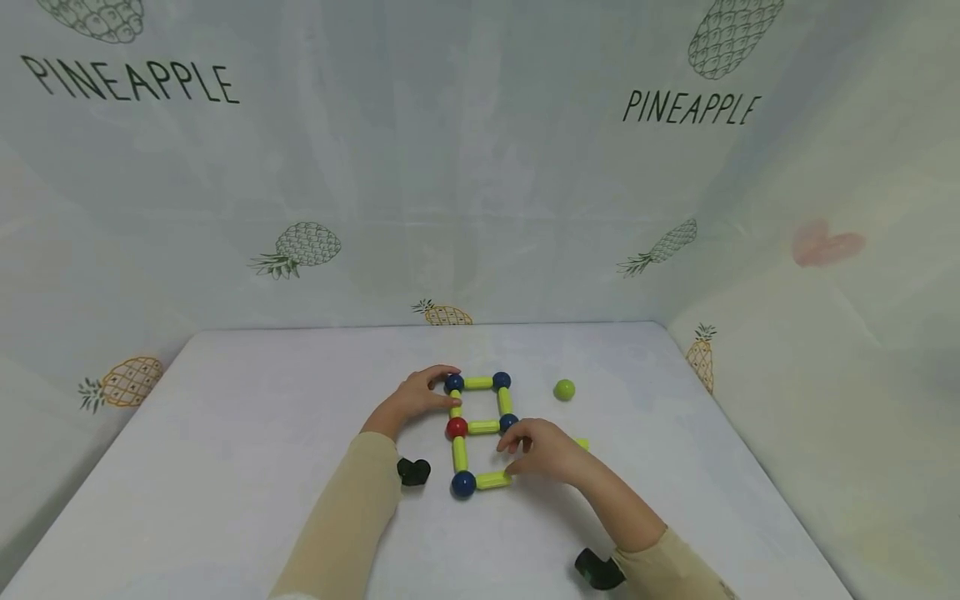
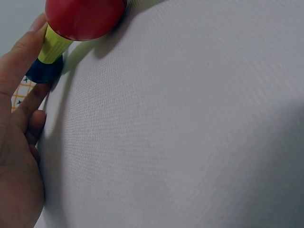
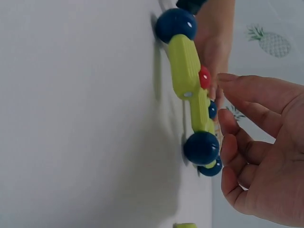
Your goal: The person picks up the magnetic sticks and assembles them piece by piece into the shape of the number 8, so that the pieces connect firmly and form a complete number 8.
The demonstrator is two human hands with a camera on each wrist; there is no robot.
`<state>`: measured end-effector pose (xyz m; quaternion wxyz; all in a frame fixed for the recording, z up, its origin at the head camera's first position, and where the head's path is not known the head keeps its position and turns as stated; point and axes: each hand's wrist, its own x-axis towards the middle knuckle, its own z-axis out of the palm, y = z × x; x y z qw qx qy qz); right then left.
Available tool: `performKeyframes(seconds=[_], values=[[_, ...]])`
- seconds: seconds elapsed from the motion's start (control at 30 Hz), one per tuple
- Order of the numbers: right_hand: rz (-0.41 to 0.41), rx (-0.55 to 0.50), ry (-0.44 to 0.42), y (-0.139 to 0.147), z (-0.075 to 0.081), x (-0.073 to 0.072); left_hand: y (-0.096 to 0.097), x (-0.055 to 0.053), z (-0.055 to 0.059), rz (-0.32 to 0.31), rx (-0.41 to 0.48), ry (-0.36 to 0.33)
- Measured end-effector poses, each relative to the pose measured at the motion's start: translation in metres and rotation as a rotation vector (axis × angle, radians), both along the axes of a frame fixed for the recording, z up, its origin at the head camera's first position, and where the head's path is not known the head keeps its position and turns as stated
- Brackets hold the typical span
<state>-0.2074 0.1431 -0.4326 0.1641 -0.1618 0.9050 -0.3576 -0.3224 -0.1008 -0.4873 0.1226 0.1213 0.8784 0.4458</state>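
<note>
Yellow-green rods and balls of a magnetic building set form a flat figure: a closed square with a red ball (image 1: pixel 457 427) at one corner, and two more rods below it. My left hand (image 1: pixel 416 400) holds its far left corner, fingers at a blue ball (image 1: pixel 453 383) and thumb along the rod below. The thumb (image 2: pixel 28 52) also shows against that rod in the left wrist view. My right hand (image 1: pixel 551 450) hovers by the free end of the near rod (image 1: pixel 492 481), which joins a blue ball (image 1: pixel 463 484). Its bent fingers are apart from that rod in the right wrist view.
A loose green ball (image 1: pixel 564 389) lies to the right of the square. Partly behind the right hand is another yellow-green piece (image 1: pixel 582 443). Black wrist devices (image 1: pixel 413 472) show by both forearms. A pineapple-print cloth (image 1: pixel 480 167) stands behind the white table (image 1: pixel 262 433).
</note>
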Motion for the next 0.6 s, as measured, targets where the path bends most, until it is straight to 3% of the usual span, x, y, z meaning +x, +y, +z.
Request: performKeyframes(seconds=[0.6], values=[[-0.099, -0.008, 0.049, 0.026, 0.004, -0.016, -0.001, -0.001, -0.002, -0.006, -0.013, 0.025]])
